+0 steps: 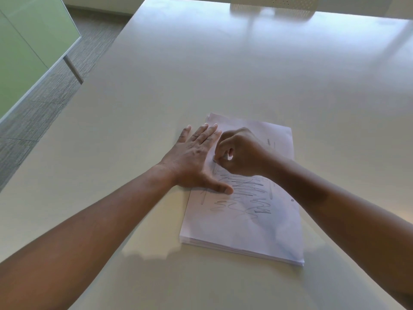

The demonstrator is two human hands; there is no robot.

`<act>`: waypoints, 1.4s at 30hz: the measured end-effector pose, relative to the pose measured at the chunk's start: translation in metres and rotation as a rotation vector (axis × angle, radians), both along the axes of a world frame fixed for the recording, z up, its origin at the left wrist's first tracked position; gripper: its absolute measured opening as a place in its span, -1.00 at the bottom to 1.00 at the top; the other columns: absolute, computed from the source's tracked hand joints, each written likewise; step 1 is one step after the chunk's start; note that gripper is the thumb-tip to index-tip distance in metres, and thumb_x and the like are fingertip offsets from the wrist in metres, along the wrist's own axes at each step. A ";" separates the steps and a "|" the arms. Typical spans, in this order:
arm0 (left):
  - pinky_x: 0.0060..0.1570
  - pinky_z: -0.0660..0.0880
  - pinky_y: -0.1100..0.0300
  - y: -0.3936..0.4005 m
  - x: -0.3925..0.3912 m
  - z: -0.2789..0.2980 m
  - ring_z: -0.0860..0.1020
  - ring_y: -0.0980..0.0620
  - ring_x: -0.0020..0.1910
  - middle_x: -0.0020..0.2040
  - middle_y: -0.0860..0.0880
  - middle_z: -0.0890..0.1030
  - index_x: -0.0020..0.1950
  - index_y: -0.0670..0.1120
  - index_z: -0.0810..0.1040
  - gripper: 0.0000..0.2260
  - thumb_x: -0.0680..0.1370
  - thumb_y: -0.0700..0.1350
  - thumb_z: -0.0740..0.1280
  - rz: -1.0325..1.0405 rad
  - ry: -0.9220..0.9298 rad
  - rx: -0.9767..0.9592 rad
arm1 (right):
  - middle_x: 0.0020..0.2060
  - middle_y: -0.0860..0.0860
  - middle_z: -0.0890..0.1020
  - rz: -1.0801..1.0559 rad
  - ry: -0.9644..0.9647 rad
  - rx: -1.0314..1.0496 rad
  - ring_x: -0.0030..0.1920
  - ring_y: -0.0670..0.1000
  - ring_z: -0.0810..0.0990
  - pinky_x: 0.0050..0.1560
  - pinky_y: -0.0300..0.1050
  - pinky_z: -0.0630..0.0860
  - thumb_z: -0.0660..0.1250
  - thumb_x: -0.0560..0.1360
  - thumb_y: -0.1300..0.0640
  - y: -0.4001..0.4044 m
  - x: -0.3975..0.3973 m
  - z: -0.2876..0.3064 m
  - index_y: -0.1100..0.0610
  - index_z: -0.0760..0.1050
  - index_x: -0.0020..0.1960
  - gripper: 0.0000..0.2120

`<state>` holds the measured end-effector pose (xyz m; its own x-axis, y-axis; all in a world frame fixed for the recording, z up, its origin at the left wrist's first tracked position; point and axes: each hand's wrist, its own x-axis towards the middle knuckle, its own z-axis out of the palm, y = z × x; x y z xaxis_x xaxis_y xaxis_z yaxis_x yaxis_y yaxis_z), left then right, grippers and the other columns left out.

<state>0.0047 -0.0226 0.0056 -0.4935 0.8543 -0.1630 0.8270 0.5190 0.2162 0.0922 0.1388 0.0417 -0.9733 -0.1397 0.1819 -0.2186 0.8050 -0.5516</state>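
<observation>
A stack of white paper [245, 227] lies on a pale table [201, 74], its top sheet covered in grey pencil scribbles [248, 193]. My left hand [196, 159] lies flat with straight fingers on the stack's left edge, thumb pressing the sheet. My right hand [241, 153] is curled above the scribbles and pinches a small grey object [215, 159] against the paper. That object is mostly hidden by the fingers, so I cannot tell what it is.
The table's left edge runs diagonally, with grey carpet [55, 92] beyond it. A green glass partition [26, 45] and a metal leg [73, 68] stand at the far left. A pale perforated chair back [274, 5] sits at the table's far side.
</observation>
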 end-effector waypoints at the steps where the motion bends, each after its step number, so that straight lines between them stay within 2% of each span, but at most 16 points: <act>1: 0.59 -0.30 -0.13 0.000 0.001 0.001 -0.34 0.10 0.62 0.69 0.03 -0.24 0.67 -0.03 -0.27 0.39 0.11 0.77 0.07 0.000 -0.001 -0.001 | -0.30 -0.06 0.62 -0.029 0.028 0.000 -0.39 -0.17 0.49 -0.26 -0.40 0.46 0.47 0.31 0.34 0.001 -0.003 -0.001 0.13 0.69 -0.30 -0.87; 4: 0.59 -0.30 -0.13 -0.001 0.001 0.002 -0.35 0.11 0.62 0.69 0.03 -0.25 0.67 -0.03 -0.28 0.39 0.10 0.77 0.06 0.001 -0.002 -0.002 | -0.30 0.01 0.64 -0.078 0.073 -0.002 -0.37 -0.08 0.51 -0.27 -0.21 0.54 0.46 0.32 0.34 -0.002 -0.003 -0.004 0.17 0.68 -0.30 -0.89; 8: 0.59 -0.30 -0.13 0.001 0.002 0.002 -0.32 0.10 0.63 0.69 0.02 -0.22 0.69 -0.05 -0.20 0.42 0.06 0.77 0.06 0.006 -0.005 0.000 | -0.29 -0.04 0.63 0.061 0.032 -0.003 -0.35 -0.11 0.52 -0.27 -0.32 0.50 0.48 0.29 0.36 -0.011 0.017 -0.005 0.15 0.69 -0.31 -0.87; 11: 0.59 -0.30 -0.13 0.001 0.002 0.001 -0.32 0.10 0.63 0.69 0.02 -0.22 0.69 -0.05 -0.20 0.40 0.07 0.75 0.07 0.009 -0.002 -0.002 | -0.28 -0.04 0.63 0.077 0.011 0.000 -0.35 -0.12 0.51 -0.27 -0.35 0.49 0.47 0.28 0.36 -0.012 0.019 -0.005 0.15 0.69 -0.30 -0.87; 16: 0.59 -0.29 -0.13 -0.002 0.002 0.000 -0.35 0.12 0.62 0.69 0.04 -0.24 0.68 -0.04 -0.25 0.41 0.07 0.79 0.01 0.003 0.004 0.012 | -0.29 0.04 0.65 -0.097 0.118 0.005 -0.37 0.01 0.58 -0.28 -0.08 0.58 0.44 0.30 0.36 -0.005 -0.001 -0.010 0.17 0.69 -0.29 -0.88; 22: 0.59 -0.29 -0.14 -0.001 0.000 -0.001 -0.33 0.10 0.63 0.69 0.03 -0.22 0.69 -0.04 -0.20 0.42 0.06 0.77 0.07 0.003 -0.005 0.017 | -0.32 -0.06 0.61 0.095 0.005 0.023 -0.37 -0.11 0.54 -0.31 -0.29 0.50 0.48 0.28 0.33 -0.015 0.019 -0.003 0.13 0.69 -0.32 -0.88; 26: 0.59 -0.28 -0.14 0.000 0.001 0.000 -0.32 0.10 0.63 0.69 0.02 -0.21 0.69 -0.05 -0.20 0.42 0.06 0.78 0.04 0.003 0.000 0.020 | -0.32 -0.06 0.63 0.058 0.042 0.010 -0.38 -0.15 0.51 -0.28 -0.43 0.45 0.46 0.27 0.37 -0.010 0.008 -0.002 0.13 0.68 -0.32 -0.85; 27: 0.59 -0.28 -0.14 0.000 0.001 0.000 -0.32 0.10 0.63 0.69 0.02 -0.21 0.68 -0.05 -0.22 0.41 0.08 0.79 0.04 0.001 0.007 0.017 | -0.31 -0.07 0.63 0.009 0.071 0.009 -0.38 -0.15 0.50 -0.27 -0.42 0.46 0.45 0.28 0.37 -0.007 0.003 -0.002 0.14 0.69 -0.31 -0.85; 31: 0.59 -0.28 -0.14 -0.002 0.001 0.000 -0.34 0.10 0.63 0.69 0.03 -0.23 0.68 -0.04 -0.25 0.40 0.10 0.78 0.06 0.002 0.009 0.015 | -0.32 0.02 0.65 -0.100 0.127 0.032 -0.39 -0.04 0.55 -0.29 -0.15 0.56 0.45 0.30 0.35 0.000 -0.006 -0.006 0.15 0.69 -0.31 -0.87; 35: 0.59 -0.28 -0.15 0.000 0.002 0.000 -0.31 0.09 0.63 0.69 0.02 -0.21 0.69 -0.04 -0.20 0.43 0.05 0.79 0.01 0.007 0.001 0.020 | -0.33 -0.01 0.64 0.089 0.048 0.022 -0.38 -0.11 0.55 -0.30 -0.28 0.51 0.48 0.28 0.35 -0.006 0.012 -0.003 0.15 0.68 -0.33 -0.88; 37: 0.59 -0.28 -0.15 0.000 0.002 0.000 -0.31 0.09 0.64 0.69 0.02 -0.20 0.69 -0.04 -0.18 0.43 0.03 0.79 -0.02 0.011 -0.003 0.021 | -0.32 0.00 0.64 0.135 0.004 0.029 -0.37 -0.10 0.57 -0.29 -0.28 0.52 0.49 0.28 0.33 -0.008 0.018 -0.002 0.14 0.69 -0.32 -0.90; 42: 0.59 -0.27 -0.15 0.000 0.001 0.000 -0.32 0.10 0.63 0.69 0.02 -0.21 0.68 -0.05 -0.23 0.41 0.09 0.79 0.04 0.004 0.010 0.018 | -0.29 0.01 0.66 0.017 0.108 0.037 -0.37 -0.11 0.53 -0.26 -0.32 0.52 0.45 0.29 0.37 -0.002 -0.001 -0.005 0.15 0.69 -0.31 -0.85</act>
